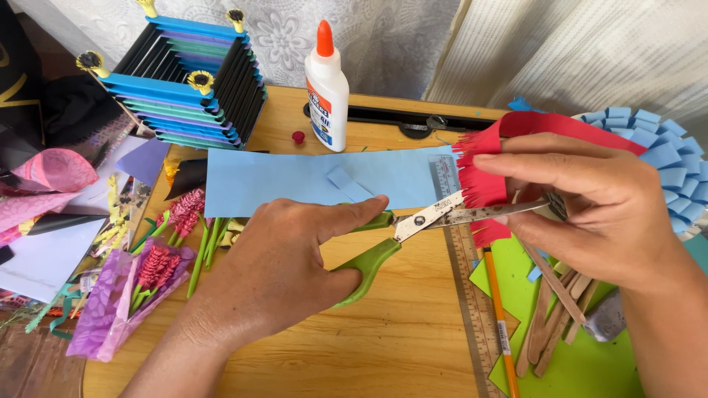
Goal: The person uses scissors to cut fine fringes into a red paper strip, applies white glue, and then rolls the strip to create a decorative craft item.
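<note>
White patterned curtains hang behind my round wooden table [398,332], which is crowded with craft things. Largest on it is a long light blue paper sheet [295,180] lying flat across the middle, with a stacked blue and black folded-paper holder [188,81] behind it; yellow-stemmed paper flowers [200,79] stand at its corners, and I cannot see inside it. At the right edge sits a ring of looped blue paper strips [675,158], over a green paper sheet [590,365] carrying plain wooden craft sticks [549,309]. My right hand [590,203] pinches a red paper strip [516,129]; the end near my fingers is already snipped into a fringe, while the long arc running right remains uncut. My left hand [284,269] is clenched through the handles of green-handled scissors [413,228], blades parted at the red fringe. A purple-wrapped bunch of pink paper flowers [140,284] lies left, a white glue bottle with orange cap [327,85] stands behind, and an orange pencil [500,317] lies beside a ruler.
</note>
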